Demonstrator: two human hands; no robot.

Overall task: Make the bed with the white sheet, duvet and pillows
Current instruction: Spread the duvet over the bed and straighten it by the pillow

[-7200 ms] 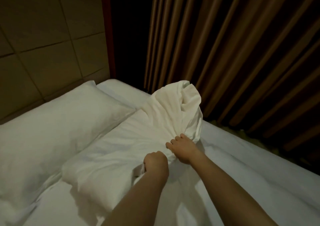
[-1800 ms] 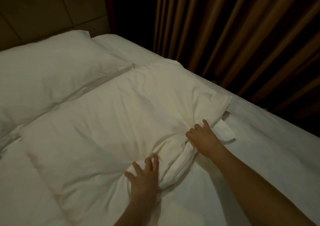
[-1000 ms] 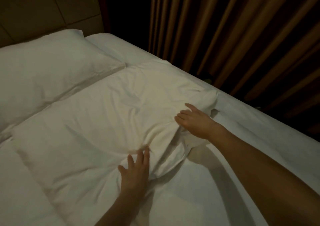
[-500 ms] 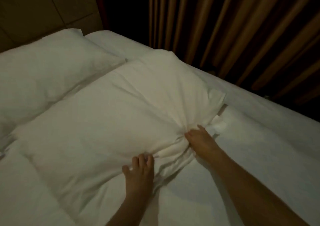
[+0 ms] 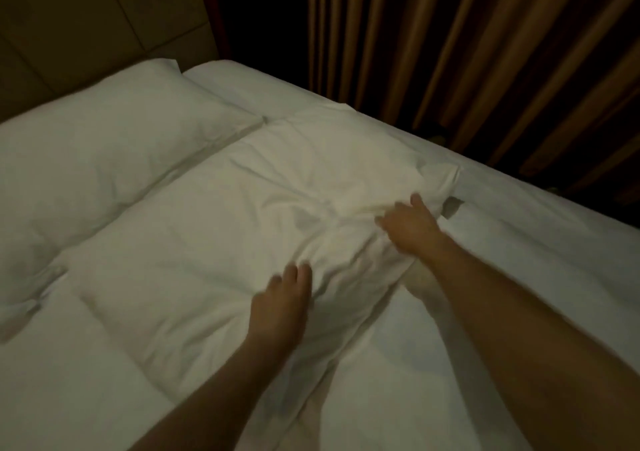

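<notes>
near pillow (image 5: pixel 242 215) lay beside far pillow (image 5: pixel 104 146) | left hand (image 5: pixel 282 307) — grip released, fingers flat on its near edge | right hand (image 5: pixel 412 224) likewise near its corner | bare sheet (image 5: pixel 536 243) ran to curtain-side (image 5: pixel 485 52) bed edge

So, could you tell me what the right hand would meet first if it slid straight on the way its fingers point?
The right hand points up-left across the near pillow, so it would likely run over that pillow's wrinkled top, then meet the far pillow; blur makes the line uncertain.
</notes>
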